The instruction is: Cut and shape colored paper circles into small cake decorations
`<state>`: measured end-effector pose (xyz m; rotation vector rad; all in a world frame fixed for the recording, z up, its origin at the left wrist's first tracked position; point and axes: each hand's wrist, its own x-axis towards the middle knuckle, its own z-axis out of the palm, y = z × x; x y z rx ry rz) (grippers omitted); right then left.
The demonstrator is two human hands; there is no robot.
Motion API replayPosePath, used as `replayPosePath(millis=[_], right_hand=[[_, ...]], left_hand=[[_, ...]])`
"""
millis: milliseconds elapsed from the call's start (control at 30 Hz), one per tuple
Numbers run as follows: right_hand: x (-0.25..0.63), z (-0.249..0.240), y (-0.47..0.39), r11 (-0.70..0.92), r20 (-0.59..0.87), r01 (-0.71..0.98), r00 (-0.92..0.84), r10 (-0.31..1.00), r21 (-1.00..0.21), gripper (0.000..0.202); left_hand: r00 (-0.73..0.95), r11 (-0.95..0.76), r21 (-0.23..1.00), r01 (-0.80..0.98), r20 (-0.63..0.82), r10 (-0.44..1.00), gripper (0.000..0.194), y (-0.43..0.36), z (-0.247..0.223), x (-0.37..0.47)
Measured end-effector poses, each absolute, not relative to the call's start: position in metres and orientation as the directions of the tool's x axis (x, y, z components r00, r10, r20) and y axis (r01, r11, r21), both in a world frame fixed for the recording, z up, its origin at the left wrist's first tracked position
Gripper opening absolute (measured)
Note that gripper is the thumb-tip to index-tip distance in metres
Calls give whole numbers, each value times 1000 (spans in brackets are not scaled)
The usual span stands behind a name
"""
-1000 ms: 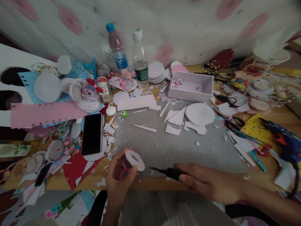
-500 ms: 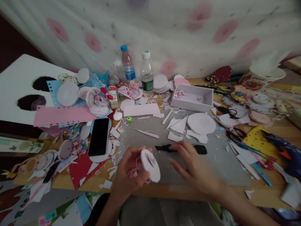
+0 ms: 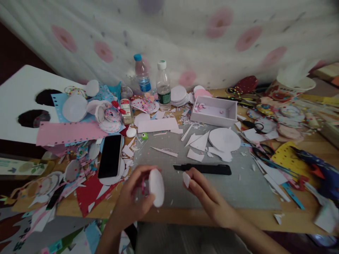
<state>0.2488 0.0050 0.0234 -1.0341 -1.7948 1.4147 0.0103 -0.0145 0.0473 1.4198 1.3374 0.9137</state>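
My left hand [image 3: 136, 192] grips a white oval disc [image 3: 157, 188] by its edge, tilted up, with something pink behind it. To the right, my right hand [image 3: 202, 192] pinches a small white piece [image 3: 186, 179] between thumb and fingers. A black utility knife [image 3: 212, 169] lies just beyond my right hand on the grey mat [image 3: 180, 201], its blade pointing left. Past the knife lie white paper scraps [image 3: 200, 141] and a large white disc [image 3: 224, 139].
A phone [image 3: 110, 156] lies at left beside paper scraps. Two bottles [image 3: 164, 90] and a small white box [image 3: 214, 111] stand at the back. Scissors [image 3: 263, 151] and a glue gun [image 3: 317, 167] lie at right.
My right hand has come away from the knife and now pinches a small white piece. My left hand has moved slightly left and turned the disc to a narrower view.
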Motion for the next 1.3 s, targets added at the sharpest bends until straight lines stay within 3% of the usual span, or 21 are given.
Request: replayPosePath(millis=[33, 100, 167, 233, 267, 333, 433, 500, 600, 833, 1067, 1167, 1300], right_hand=[[250, 23, 6, 165, 22, 243, -500, 866, -956, 21], [253, 23, 9, 285, 84, 338, -502, 861, -897, 13], [255, 24, 12, 406, 161, 414, -511, 844, -815, 8], [256, 26, 15, 506, 227, 466, -532, 816, -726, 7], [256, 28, 16, 552, 259, 480, -547, 796, -682, 7], [255, 33, 16, 623, 309, 491, -577, 756, -609, 8], [251, 40, 15, 682, 342, 479, -616, 710, -553, 7], [249, 44, 12, 699, 346, 465, -635, 691, -543, 9], [246, 46, 10, 689, 343, 460, -628, 698, -560, 8], [238, 39, 4, 650, 373, 494, -549, 748, -578, 14], [235, 33, -6, 464, 290, 328, -460, 839, -823, 17], [235, 30, -6, 451, 284, 298, -465, 838, -842, 27], [234, 21, -9, 323, 161, 280, -477, 864, -904, 34]], left_hand=[[98, -19, 875, 484, -33, 995, 46, -10, 49, 3], [122, -157, 574, 804, 100, 988, 50, 0, 52, -9], [186, -252, 268, 930, 249, 950, 54, 10, 56, -13], [213, -288, 125, 950, 418, 883, 55, 14, 63, -8], [207, -307, 144, 941, 473, 857, 51, 14, 67, -2], [216, -388, 332, 860, 453, 865, 34, 11, 75, 15], [376, -367, 689, 625, 146, 915, 16, 2, 80, 42], [464, -301, 790, 535, 23, 886, 22, -2, 78, 56], [446, -298, 834, 465, 70, 892, 26, -7, 70, 66], [373, -345, 807, 479, 168, 912, 21, -18, 57, 73], [354, -364, 822, 437, 214, 910, 20, -25, 50, 82], [436, -501, 696, 514, 291, 851, 19, -21, 48, 78], [589, -696, 361, 620, 372, 717, 27, -9, 47, 69]])
